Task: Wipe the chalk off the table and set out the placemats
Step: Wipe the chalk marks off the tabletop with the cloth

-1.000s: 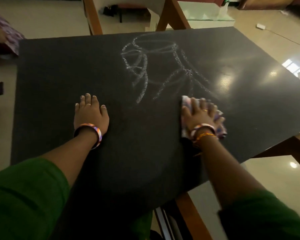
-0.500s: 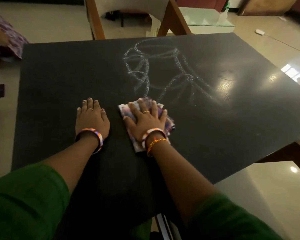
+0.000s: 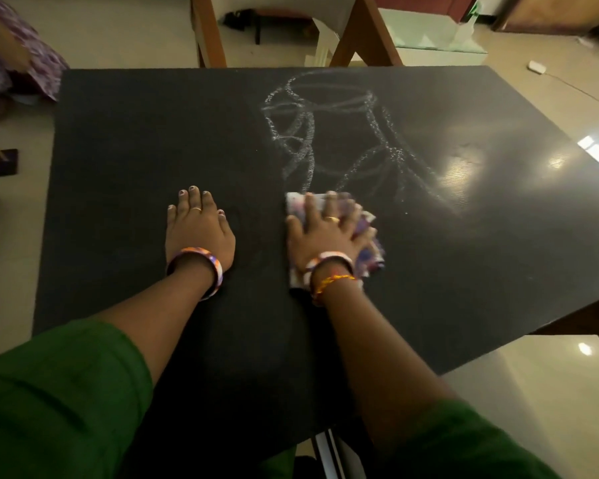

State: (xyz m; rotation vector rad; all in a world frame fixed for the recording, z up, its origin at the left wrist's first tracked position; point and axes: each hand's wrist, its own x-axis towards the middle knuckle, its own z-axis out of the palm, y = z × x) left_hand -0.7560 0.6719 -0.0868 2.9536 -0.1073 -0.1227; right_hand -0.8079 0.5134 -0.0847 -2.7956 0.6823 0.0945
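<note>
Since half a second ago the right hand [image 3: 327, 233] and the cloth [image 3: 369, 257] under it have slid to the right across the table [image 3: 125, 160], away from the left hand [image 3: 198, 229], so a gap of bare tabletop now lies between the two hands. The right hand is blurred; its fingers are spread out flat and press the cloth down on the table, not curled round it. The cloth, patterned in white and purple, sticks out past the fingertips at 12 o'clock and past the hand at 3 to 4 o'clock. The left hand lies palm down with straight fingers, holding nothing, at 9 o'clock from the cloth.

The chalk marks [image 3: 325, 133] are looping white lines at 12 to 1 o'clock from the cloth, their lowest strokes ending just beside its far edge. Both wrists wear a bangle, and both arms have green sleeves [image 3: 59, 392]. A wooden chair [image 3: 208, 32] stands beyond the far edge of the table at 12 o'clock.
</note>
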